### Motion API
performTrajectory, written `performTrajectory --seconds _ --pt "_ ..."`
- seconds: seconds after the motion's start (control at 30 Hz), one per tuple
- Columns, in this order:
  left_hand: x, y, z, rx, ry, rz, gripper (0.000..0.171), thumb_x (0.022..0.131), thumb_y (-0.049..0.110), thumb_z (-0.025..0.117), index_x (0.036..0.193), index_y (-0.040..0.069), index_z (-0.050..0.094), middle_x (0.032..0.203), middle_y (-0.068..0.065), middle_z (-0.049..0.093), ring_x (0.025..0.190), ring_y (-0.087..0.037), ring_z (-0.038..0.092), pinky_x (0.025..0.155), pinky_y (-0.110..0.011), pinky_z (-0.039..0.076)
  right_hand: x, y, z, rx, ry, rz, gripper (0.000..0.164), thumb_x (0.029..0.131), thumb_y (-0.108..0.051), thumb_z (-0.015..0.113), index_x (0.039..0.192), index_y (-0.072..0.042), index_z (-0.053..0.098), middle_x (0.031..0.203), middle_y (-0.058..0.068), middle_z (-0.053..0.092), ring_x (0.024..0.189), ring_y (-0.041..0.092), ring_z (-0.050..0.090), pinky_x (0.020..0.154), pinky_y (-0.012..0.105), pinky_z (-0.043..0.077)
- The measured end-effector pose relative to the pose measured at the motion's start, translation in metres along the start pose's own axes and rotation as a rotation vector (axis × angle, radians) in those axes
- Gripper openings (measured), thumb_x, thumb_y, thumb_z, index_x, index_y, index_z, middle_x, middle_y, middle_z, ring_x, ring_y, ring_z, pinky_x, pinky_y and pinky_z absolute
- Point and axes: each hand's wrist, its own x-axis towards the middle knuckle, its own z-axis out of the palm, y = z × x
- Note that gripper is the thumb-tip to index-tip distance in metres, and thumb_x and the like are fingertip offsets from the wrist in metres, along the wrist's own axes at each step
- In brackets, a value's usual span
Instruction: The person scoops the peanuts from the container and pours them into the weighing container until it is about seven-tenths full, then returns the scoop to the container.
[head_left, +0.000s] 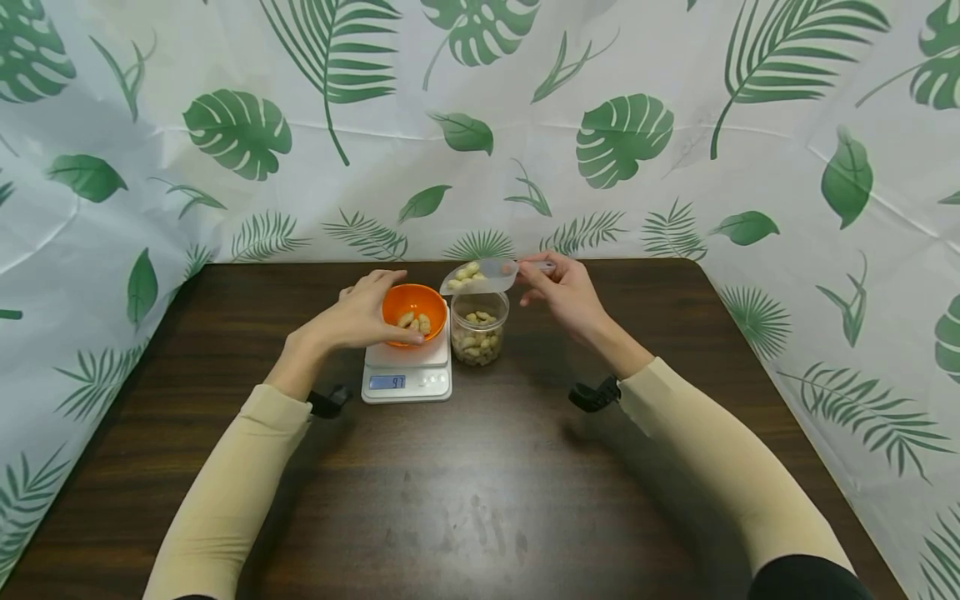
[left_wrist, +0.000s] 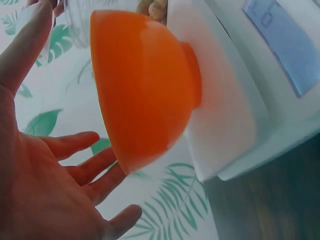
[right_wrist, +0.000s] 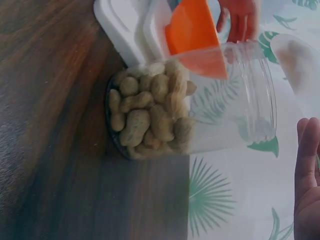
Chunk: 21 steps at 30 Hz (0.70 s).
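An orange bowl [head_left: 398,309] with a few peanuts [head_left: 423,323] inside stands on a white kitchen scale [head_left: 408,392]. My left hand [head_left: 352,312] is spread around the bowl's left side, thumb along the near rim. In the left wrist view, the extended fingers [left_wrist: 92,167] of that hand come right up to the bowl. My right hand [head_left: 562,287] pinches the handle of a translucent scoop [head_left: 498,271], which carries several peanuts and hangs over the mouth of a clear jar [head_left: 501,321]. Peanuts [right_wrist: 150,110] fill the lower part of the jar.
The jar stands close to the right of the scale, whose display [head_left: 387,382] shows digits like 97. Dark wooden table [head_left: 465,492] stretches toward me. A leaf-print sheet [head_left: 480,192] hangs along the table's back edge and both sides.
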Motion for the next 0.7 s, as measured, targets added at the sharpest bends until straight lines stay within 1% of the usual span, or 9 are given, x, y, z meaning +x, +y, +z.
performTrajectory --seconds 0.13,0.23,0.33,0.4,0.47,0.57,0.63,0.7 --pt "-0.004 -0.006 0.0 -0.019 -0.006 -0.007 0.109 0.079 0.05 0.085 0.16 0.003 0.029 0.159 -0.02 0.033 0.144 -0.039 0.03 0.11 -0.07 0.018 0.004 -0.004 0.005 -0.033 -0.019 -0.022 0.026 0.105 -0.018 0.063 0.119 0.003 0.066 0.104 0.005 0.075 0.089 0.023 0.071 0.07 0.036 0.058" --pt "-0.006 -0.01 0.001 -0.023 -0.028 -0.018 0.111 0.079 0.05 0.085 0.161 0.002 0.027 0.159 -0.022 0.033 0.143 -0.041 0.031 0.109 -0.073 0.017 0.006 -0.005 0.01 -0.077 -0.038 -0.037 0.025 0.105 -0.017 0.062 0.119 0.004 0.066 0.103 0.007 0.076 0.082 0.028 0.071 0.069 0.034 0.058" --pt "-0.008 -0.013 0.001 -0.021 -0.045 -0.034 0.114 0.079 0.05 0.085 0.161 0.001 0.024 0.159 -0.023 0.033 0.143 -0.042 0.031 0.109 -0.074 0.017 0.008 -0.007 0.014 -0.114 -0.048 -0.038 0.025 0.105 -0.017 0.062 0.12 0.003 0.066 0.104 0.01 0.075 0.077 0.033 0.069 0.069 0.036 0.058" --pt "-0.009 -0.015 0.002 -0.023 -0.053 -0.043 0.116 0.078 0.05 0.086 0.161 0.0 0.023 0.159 -0.024 0.032 0.143 -0.043 0.031 0.109 -0.074 0.017 0.01 -0.008 0.018 -0.131 -0.056 -0.035 0.026 0.105 -0.018 0.062 0.12 0.003 0.066 0.104 0.013 0.075 0.075 0.036 0.068 0.071 0.039 0.058" --pt "-0.009 -0.017 0.003 -0.026 -0.057 -0.045 0.117 0.077 0.05 0.086 0.161 0.0 0.022 0.158 -0.025 0.033 0.142 -0.044 0.032 0.108 -0.075 0.017 0.011 -0.009 0.021 -0.148 -0.061 -0.035 0.026 0.105 -0.019 0.062 0.12 0.003 0.066 0.104 0.015 0.074 0.079 0.038 0.068 0.073 0.043 0.058" --pt "-0.008 -0.02 0.005 -0.032 -0.061 -0.038 0.118 0.077 0.051 0.087 0.161 -0.002 0.022 0.156 -0.025 0.036 0.14 -0.043 0.035 0.107 -0.073 0.02 0.014 -0.011 0.025 -0.177 -0.08 -0.037 0.027 0.105 -0.02 0.062 0.119 0.003 0.066 0.105 0.017 0.074 0.083 0.044 0.066 0.073 0.046 0.057" --pt "-0.008 -0.02 0.006 -0.036 -0.058 -0.029 0.117 0.077 0.05 0.087 0.16 -0.003 0.023 0.153 -0.024 0.039 0.138 -0.041 0.038 0.105 -0.071 0.023 0.015 -0.012 0.027 -0.212 -0.097 -0.04 0.027 0.105 -0.021 0.062 0.119 0.001 0.067 0.105 0.016 0.073 0.081 0.044 0.067 0.07 0.042 0.057" --pt "-0.008 -0.02 0.007 -0.039 -0.051 -0.019 0.116 0.077 0.049 0.088 0.159 -0.004 0.025 0.151 -0.024 0.042 0.136 -0.041 0.04 0.103 -0.07 0.026 0.016 -0.013 0.029 -0.251 -0.114 -0.043 0.027 0.105 -0.023 0.063 0.119 -0.001 0.068 0.105 0.015 0.073 0.075 0.04 0.067 0.061 0.036 0.054"
